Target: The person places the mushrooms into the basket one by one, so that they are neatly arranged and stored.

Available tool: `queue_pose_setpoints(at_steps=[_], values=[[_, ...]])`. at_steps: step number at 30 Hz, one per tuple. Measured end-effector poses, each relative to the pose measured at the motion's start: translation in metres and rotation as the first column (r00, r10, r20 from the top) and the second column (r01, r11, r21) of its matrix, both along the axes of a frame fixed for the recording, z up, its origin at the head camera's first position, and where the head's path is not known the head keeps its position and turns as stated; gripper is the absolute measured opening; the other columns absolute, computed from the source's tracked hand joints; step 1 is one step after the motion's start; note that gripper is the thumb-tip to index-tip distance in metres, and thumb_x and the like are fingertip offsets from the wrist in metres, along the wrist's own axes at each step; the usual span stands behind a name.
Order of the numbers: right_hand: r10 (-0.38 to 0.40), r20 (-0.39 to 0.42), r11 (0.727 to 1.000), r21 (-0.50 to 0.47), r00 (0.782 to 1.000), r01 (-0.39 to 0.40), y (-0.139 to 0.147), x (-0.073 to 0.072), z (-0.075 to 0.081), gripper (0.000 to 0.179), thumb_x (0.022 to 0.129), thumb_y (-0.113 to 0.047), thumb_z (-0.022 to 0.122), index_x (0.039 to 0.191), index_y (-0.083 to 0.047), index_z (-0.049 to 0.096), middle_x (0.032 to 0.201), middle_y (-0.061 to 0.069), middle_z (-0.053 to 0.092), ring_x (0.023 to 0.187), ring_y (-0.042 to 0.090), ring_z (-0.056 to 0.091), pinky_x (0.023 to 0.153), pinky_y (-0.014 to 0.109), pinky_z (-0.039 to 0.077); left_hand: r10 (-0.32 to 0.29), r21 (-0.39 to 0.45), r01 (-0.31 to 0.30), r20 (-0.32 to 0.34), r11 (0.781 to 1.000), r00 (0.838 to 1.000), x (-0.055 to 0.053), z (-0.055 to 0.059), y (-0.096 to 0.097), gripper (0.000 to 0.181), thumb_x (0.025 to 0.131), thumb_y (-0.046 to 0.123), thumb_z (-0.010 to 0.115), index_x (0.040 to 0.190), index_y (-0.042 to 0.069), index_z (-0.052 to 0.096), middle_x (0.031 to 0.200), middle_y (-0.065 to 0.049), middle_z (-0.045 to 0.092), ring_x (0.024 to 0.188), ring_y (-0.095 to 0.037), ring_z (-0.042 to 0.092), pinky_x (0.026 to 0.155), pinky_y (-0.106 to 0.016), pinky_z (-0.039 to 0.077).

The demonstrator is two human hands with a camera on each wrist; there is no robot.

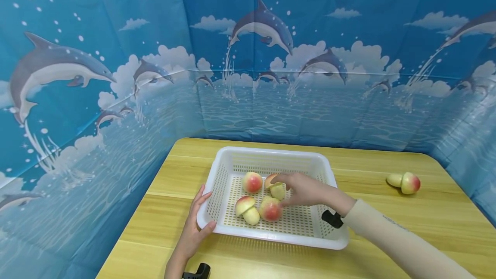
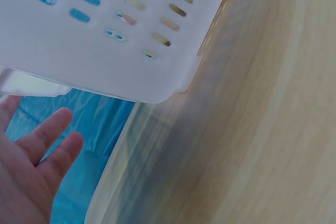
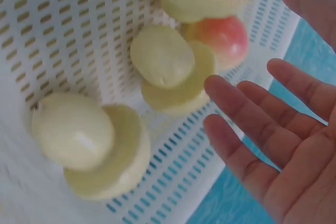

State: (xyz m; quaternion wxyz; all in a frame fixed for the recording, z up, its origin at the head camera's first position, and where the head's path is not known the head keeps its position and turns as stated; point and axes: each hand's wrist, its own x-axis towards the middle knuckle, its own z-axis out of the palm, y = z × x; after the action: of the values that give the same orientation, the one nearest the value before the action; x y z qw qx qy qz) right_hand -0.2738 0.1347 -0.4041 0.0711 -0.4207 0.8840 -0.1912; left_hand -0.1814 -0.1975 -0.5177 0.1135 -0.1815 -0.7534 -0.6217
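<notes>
A white perforated plastic basket stands on the table with several toy mushrooms inside, pale yellow with red-blushed caps. My right hand reaches over its far right side, fingers extended beside one toy mushroom. In the right wrist view, the right hand has spread fingers, their tips close to a mushroom's cap, with nothing gripped. At the basket's near left corner lies my left hand, its fingers along the outer left side and thumb by the front rim. The left wrist view shows those fingers straight and spread.
Another toy mushroom lies on its side on the wooden table, right of the basket. A blue curtain printed with dolphins hangs behind and at the sides of the table.
</notes>
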Motion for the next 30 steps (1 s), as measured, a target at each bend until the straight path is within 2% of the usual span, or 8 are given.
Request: queue_pose_setpoints(at_steps=[2, 8, 10, 17, 25, 30], values=[[-0.022, 0.0, 0.999, -0.023, 1.0, 0.022, 0.005, -0.003, 0.003, 0.055, 0.081, -0.036, 0.074, 0.125, -0.008, 0.059, 0.121, 0.007, 0.06, 0.091, 0.022, 0.062, 0.072, 0.03, 0.051, 0.004, -0.005, -0.004, 0.002, 1.0, 1.0, 0.0, 0.0, 0.0, 0.069, 0.082, 0.011, 0.062, 0.145, 0.018, 0.035, 0.158, -0.006, 0.006, 0.138, -0.038, 0.015, 0.098, -0.034, 0.034], [-0.071, -0.047, 0.992, -0.104, 0.996, 0.065, 0.019, -0.007, 0.016, 0.048, 0.087, -0.043, 0.065, 0.121, -0.01, 0.062, 0.118, 0.006, 0.062, 0.087, 0.02, 0.062, 0.07, 0.03, 0.051, 0.001, 0.009, -0.001, 0.005, 1.0, 1.0, 0.0, 0.001, 0.0, 0.068, 0.082, 0.011, 0.062, 0.144, 0.02, 0.036, 0.158, -0.003, 0.006, 0.139, -0.036, 0.012, 0.099, -0.056, 0.028], [-0.086, -0.08, 0.988, -0.131, 0.993, 0.075, 0.024, -0.008, 0.02, 0.044, 0.087, -0.041, 0.066, 0.12, -0.011, 0.063, 0.116, 0.005, 0.063, 0.086, 0.018, 0.062, 0.069, 0.028, 0.051, 0.001, 0.007, -0.001, -0.003, 1.0, 1.0, 0.0, -0.001, 0.0, 0.068, 0.082, 0.011, 0.062, 0.144, 0.018, 0.036, 0.158, -0.005, 0.006, 0.139, -0.038, 0.012, 0.098, -0.06, 0.027], [-0.171, -0.165, 0.971, -0.198, 0.971, 0.137, 0.049, -0.013, 0.023, 0.038, 0.087, -0.032, 0.069, 0.118, -0.01, 0.063, 0.113, 0.004, 0.064, 0.084, 0.016, 0.062, 0.07, 0.033, 0.051, 0.006, -0.008, -0.006, -0.018, 1.0, 1.0, -0.001, -0.004, 0.0, 0.069, 0.082, 0.012, 0.062, 0.145, 0.014, 0.034, 0.158, -0.009, 0.006, 0.138, -0.042, 0.014, 0.097, -0.06, 0.03], [-0.29, -0.162, 0.937, -0.251, 0.943, 0.245, 0.082, -0.018, 0.009, 0.038, 0.089, -0.032, 0.066, 0.118, -0.008, 0.063, 0.114, 0.009, 0.064, 0.092, 0.025, 0.062, 0.075, 0.045, 0.05, 0.003, 0.002, -0.003, -0.006, 1.0, 1.0, -0.001, 0.0, 0.001, 0.069, 0.081, 0.011, 0.062, 0.145, 0.018, 0.036, 0.158, -0.006, 0.006, 0.138, -0.036, 0.015, 0.098, -0.05, 0.031], [-0.372, -0.139, 0.904, -0.277, 0.918, 0.325, 0.104, -0.019, 0.003, 0.04, 0.09, -0.033, 0.065, 0.12, -0.007, 0.062, 0.118, 0.011, 0.062, 0.095, 0.027, 0.061, 0.076, 0.048, 0.049, 0.004, 0.002, -0.003, -0.021, 1.0, 1.0, -0.001, -0.002, 0.001, 0.068, 0.083, 0.013, 0.061, 0.145, 0.014, 0.034, 0.158, -0.009, 0.006, 0.138, -0.04, 0.015, 0.098, -0.056, 0.032]])
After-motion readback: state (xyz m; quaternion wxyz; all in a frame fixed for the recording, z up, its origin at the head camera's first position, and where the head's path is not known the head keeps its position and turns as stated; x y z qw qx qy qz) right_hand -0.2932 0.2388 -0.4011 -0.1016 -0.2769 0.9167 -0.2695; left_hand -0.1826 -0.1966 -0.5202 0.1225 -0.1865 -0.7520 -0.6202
